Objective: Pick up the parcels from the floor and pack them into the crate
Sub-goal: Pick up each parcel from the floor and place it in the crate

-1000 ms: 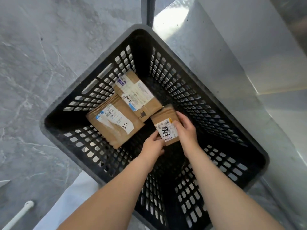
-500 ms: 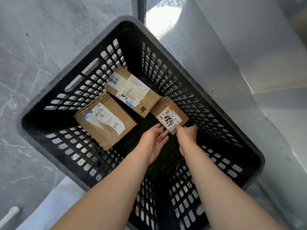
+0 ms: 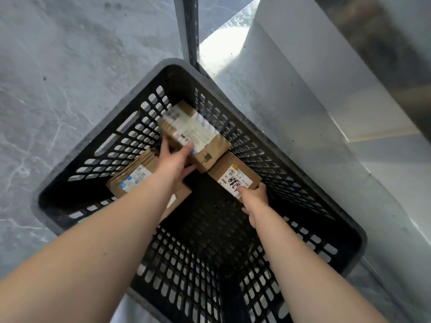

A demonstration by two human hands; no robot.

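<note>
Inside the crate: left grip tight round the long labelled parcel, right grip pinching the small parcel.

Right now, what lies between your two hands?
Between left hand and right hand: a dark strip of crate floor and a corner of the small parcel, in the head view.

Blurred label on far parcel

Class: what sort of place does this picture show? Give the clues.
Probably an indoor parcel drop-off spot: grey marble-look floor tiles, a black perforated plastic crate, and brown cardboard parcels with printed shipping labels.
</note>
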